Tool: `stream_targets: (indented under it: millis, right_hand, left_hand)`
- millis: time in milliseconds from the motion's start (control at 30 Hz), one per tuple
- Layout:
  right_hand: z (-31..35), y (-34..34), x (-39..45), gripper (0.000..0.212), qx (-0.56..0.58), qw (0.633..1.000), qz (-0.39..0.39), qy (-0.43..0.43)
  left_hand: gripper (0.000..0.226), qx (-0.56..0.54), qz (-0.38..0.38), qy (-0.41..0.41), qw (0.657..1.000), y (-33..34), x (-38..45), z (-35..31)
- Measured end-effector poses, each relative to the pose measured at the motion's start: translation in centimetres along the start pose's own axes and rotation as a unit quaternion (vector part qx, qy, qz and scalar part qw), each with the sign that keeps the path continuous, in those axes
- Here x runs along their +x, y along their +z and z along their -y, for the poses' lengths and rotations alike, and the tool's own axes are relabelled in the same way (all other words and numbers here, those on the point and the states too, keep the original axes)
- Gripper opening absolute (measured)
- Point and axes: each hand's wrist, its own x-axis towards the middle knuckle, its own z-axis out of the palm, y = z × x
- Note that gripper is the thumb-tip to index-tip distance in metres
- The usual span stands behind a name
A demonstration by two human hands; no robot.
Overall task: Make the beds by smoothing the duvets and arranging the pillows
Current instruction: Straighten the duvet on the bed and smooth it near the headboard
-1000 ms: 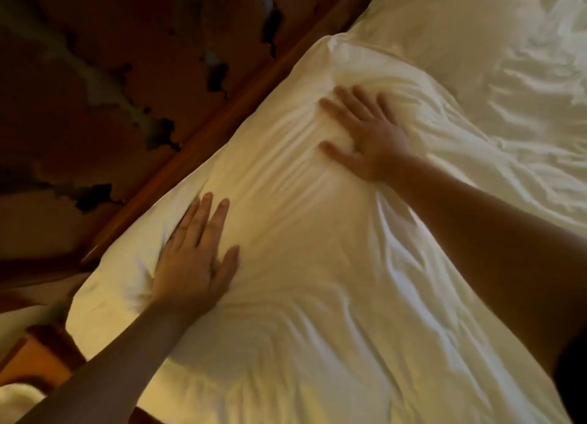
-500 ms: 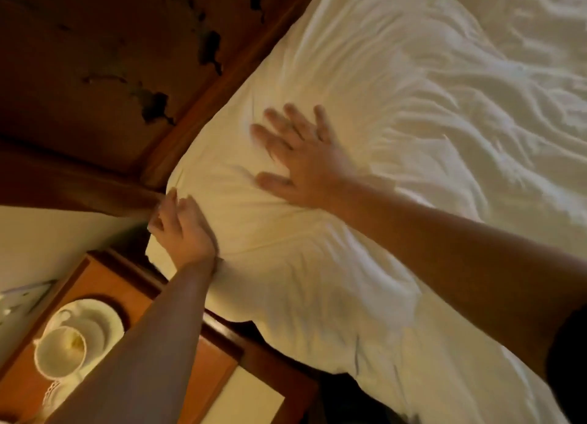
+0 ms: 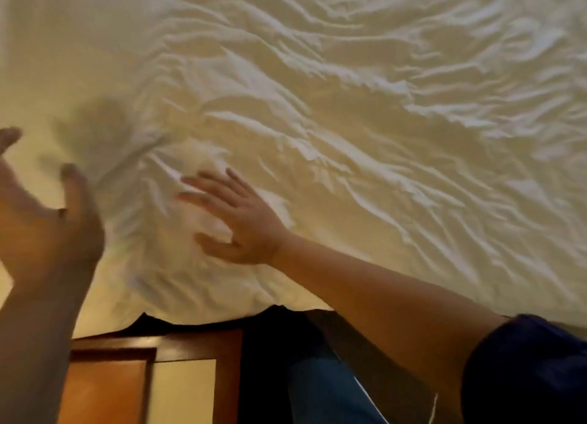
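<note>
A white, heavily wrinkled duvet [image 3: 365,112] fills most of the view. My right hand [image 3: 241,220] lies flat on it near the bed's near edge, fingers spread and straight, pointing left. My left hand [image 3: 47,226] is lifted off the bedding at the far left, blurred, palm turned inward with fingers loosely extended and nothing in it; its shadow falls on the cloth beyond. The smoother white area at the upper left may be the pillow; its outline cannot be made out.
A brown wooden bedside table [image 3: 127,376] stands below the bed's edge at the lower left. My blue-clothed leg [image 3: 327,392] shows beside it, with a dark gap under the bed's edge.
The view swung away from the headboard and pillow onto the duvet. My left hand let go of the pillow's corner and lifted into the air. My right hand stays flat on the bedding.
</note>
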Motion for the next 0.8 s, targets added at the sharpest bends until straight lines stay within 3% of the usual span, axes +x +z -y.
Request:
stream_targets:
  millis: [67, 200, 300, 400, 533, 667, 733, 800]
  right_hand:
    - [-5.6, -2.7, -0.7, 0.063, -0.088, 0.994, -0.029, 0.056]
    - [-14.3, -5.0, -1.1, 0.085, -0.218, 0.959, 0.036, 0.18]
    - [-17.0, -2.0, -4.0, 0.093, -0.267, 0.935, 0.074, 0.22]
    - [-16.3, 2.5, -9.5, 0.087, -0.254, 0.939, 0.08, 0.218]
    - [-14.4, 4.1, -14.8, 0.082, -0.244, 0.952, 0.122, 0.139]
    - [-13.9, 2.6, -18.5, 0.096, -0.26, 0.939, 0.226, 0.009]
    - [-15.1, 0.8, -19.8, 0.088, -0.234, 0.938, 0.251, -0.053]
    - [-16.7, -1.3, -19.9, 0.076, -0.188, 0.951, 0.231, -0.086]
  left_hand:
    - [0.061, 0.052, 0.028, 0.106, 0.993, 1.6, 0.7, -3.3]
    - [0.073, 0.192, 0.193, 0.251, 0.929, 9.5, -1.7, -10.9]
    - [0.074, 0.285, 0.278, 0.281, 0.873, 14.5, -5.5, -6.8]
    - [0.083, 0.325, 0.344, 0.328, 0.817, 15.2, -11.4, -3.5]
    - [0.087, 0.314, 0.408, 0.36, 0.778, 14.8, -16.9, -3.5]
    - [0.086, 0.278, 0.49, 0.403, 0.721, 15.0, -13.6, -7.8]
    - [0.077, 0.268, 0.488, 0.405, 0.725, 16.7, -9.8, -11.3]
    - [0.068, 0.272, 0.42, 0.429, 0.752, 19.3, -5.6, -14.2]
